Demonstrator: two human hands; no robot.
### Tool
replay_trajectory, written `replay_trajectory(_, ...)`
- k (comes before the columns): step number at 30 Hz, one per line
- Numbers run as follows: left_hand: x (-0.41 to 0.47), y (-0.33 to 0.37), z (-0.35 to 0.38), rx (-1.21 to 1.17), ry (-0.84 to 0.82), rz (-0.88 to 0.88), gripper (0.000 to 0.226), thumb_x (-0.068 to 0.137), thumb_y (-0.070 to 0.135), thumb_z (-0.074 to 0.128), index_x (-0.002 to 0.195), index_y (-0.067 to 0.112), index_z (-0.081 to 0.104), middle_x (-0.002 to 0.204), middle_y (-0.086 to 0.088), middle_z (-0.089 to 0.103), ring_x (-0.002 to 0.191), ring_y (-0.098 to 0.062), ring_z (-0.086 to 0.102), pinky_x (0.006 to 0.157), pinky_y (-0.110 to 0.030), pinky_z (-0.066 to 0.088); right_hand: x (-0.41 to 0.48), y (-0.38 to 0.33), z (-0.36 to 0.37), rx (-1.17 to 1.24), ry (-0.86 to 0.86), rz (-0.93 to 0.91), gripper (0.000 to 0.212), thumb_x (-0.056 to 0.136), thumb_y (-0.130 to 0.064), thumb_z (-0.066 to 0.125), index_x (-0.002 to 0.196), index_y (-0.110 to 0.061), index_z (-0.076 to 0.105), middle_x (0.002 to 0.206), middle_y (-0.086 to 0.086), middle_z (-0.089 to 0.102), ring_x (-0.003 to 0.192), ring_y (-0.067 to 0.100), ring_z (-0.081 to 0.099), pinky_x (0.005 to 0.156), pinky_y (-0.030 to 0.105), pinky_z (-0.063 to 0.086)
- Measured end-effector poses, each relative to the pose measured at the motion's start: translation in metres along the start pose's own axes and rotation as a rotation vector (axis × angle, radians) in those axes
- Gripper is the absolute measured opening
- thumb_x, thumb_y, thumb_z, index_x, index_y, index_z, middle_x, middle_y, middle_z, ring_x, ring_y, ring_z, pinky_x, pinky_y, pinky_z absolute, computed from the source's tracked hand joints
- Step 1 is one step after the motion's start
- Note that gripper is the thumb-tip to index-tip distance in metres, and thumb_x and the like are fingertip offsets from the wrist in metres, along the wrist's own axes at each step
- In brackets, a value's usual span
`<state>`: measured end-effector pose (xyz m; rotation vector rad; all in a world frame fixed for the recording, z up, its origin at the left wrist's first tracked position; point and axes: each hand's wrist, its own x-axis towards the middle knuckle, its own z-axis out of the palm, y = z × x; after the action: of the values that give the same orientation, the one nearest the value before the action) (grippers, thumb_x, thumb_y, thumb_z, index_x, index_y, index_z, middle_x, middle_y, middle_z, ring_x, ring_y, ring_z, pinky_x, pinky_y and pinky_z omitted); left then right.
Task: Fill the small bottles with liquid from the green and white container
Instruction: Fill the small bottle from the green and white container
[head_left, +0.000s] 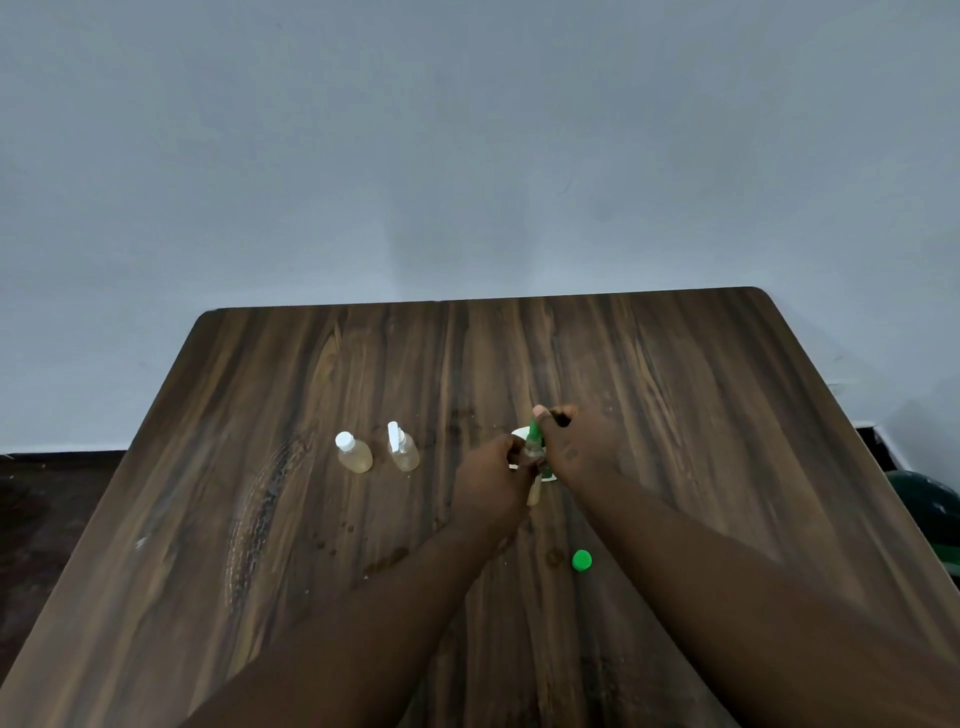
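Two small bottles (354, 453) stand aside; left hand (491, 480) grips a third bottle (534, 492), right hand (576, 441) the green container (534, 432) (one loose cap (581, 560)).

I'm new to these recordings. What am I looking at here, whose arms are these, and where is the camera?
No machine here: these are a person's two bare arms, seen from a camera worn on the head, looking down at a wooden table. The left hand holds a small bottle; the right hand holds the green and white container tilted over it. To the left stand a white-capped bottle and a spray-top bottle. A loose green cap lies nearer the camera.
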<state>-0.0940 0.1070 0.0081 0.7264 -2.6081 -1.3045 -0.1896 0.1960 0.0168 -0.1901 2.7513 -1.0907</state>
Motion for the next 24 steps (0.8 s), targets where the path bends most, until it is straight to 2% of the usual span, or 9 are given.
replay_trajectory(2,0.0,-0.001,0.0,0.003,0.007,-0.002,0.02,0.092,0.039,0.067,0.099,0.021,0.071,0.096,0.008,0.073,0.086,-0.007,0.065,0.071,-0.027,0.049,-0.002,-0.003,0.001,-0.015,0.023,0.039,0.037,0.096,-0.045,0.055,0.089,-0.014,0.075,0.082,0.003,0.071,0.073,0.015,0.062,0.06,0.025,0.04)
replay_trajectory(6,0.003,-0.003,-0.002,-0.002,0.011,-0.004,0.02,0.091,0.041,0.068,0.098,0.022,0.071,0.094,0.009,0.073,0.086,-0.006,0.065,0.073,-0.029,0.05,0.002,-0.003,0.001,0.045,-0.016,0.088,0.035,0.095,-0.045,0.057,0.089,-0.013,0.071,0.087,0.004,0.071,0.083,0.021,0.065,0.072,0.032,0.048)
replay_trajectory(9,0.002,-0.003,-0.003,0.005,0.009,0.0,0.018,0.091,0.041,0.068,0.097,0.024,0.071,0.094,0.01,0.072,0.084,-0.003,0.063,0.072,-0.026,0.048,0.01,0.003,-0.001,0.172,-0.127,0.041,0.028,0.093,-0.04,0.062,0.087,-0.013,0.067,0.087,0.004,0.071,0.086,0.023,0.066,0.079,0.037,0.051)
replay_trajectory(12,0.001,-0.002,-0.002,0.01,0.012,0.014,0.016,0.092,0.039,0.067,0.097,0.025,0.07,0.095,0.01,0.072,0.083,-0.001,0.06,0.067,-0.019,0.044,0.017,0.006,-0.007,0.284,-0.265,-0.011,0.015,0.092,-0.034,0.066,0.084,-0.02,0.068,0.086,-0.001,0.072,0.085,0.019,0.067,0.086,0.045,0.056)
replay_trajectory(16,0.003,-0.002,-0.002,0.015,0.008,0.013,0.018,0.092,0.041,0.067,0.099,0.025,0.071,0.097,0.01,0.073,0.086,-0.004,0.063,0.073,-0.024,0.05,0.023,0.007,-0.016,0.265,-0.358,-0.061,0.023,0.089,-0.039,0.069,0.087,-0.016,0.069,0.086,0.003,0.073,0.087,0.023,0.07,0.086,0.047,0.057)
replay_trajectory(18,0.004,-0.002,-0.002,0.016,0.009,0.012,0.019,0.091,0.04,0.067,0.1,0.024,0.071,0.097,0.01,0.073,0.086,-0.004,0.064,0.073,-0.024,0.05,0.026,0.007,-0.019,0.266,-0.419,-0.076,0.022,0.091,-0.037,0.068,0.09,-0.015,0.069,0.09,0.006,0.073,0.089,0.024,0.07,0.086,0.049,0.058)
replay_trajectory(20,0.004,-0.002,-0.001,0.015,0.01,0.012,0.018,0.09,0.04,0.069,0.1,0.024,0.071,0.097,0.009,0.073,0.087,-0.006,0.065,0.075,-0.028,0.052,0.029,0.006,-0.024,0.293,-0.503,-0.075,0.017,0.094,-0.031,0.065,0.101,-0.016,0.07,0.1,0.007,0.072,0.096,0.023,0.069,0.089,0.048,0.058)
replay_trajectory(22,0.004,-0.002,-0.002,0.009,0.008,0.014,0.017,0.089,0.039,0.07,0.098,0.025,0.072,0.095,0.009,0.073,0.085,-0.006,0.065,0.074,-0.029,0.052,0.033,0.005,-0.029,0.307,-0.578,-0.073,0.021,0.097,-0.026,0.06,0.112,-0.015,0.071,0.11,0.007,0.071,0.103,0.022,0.068,0.093,0.046,0.057)
replay_trajectory(24,0.003,-0.002,-0.002,0.007,0.003,0.015,0.015,0.089,0.039,0.071,0.097,0.026,0.071,0.093,0.01,0.073,0.083,-0.004,0.064,0.072,-0.026,0.05,0.035,0.005,-0.034,0.301,-0.624,-0.071,0.021,0.099,-0.022,0.058,0.112,-0.012,0.071,0.11,0.007,0.071,0.103,0.022,0.067,0.093,0.042,0.056)
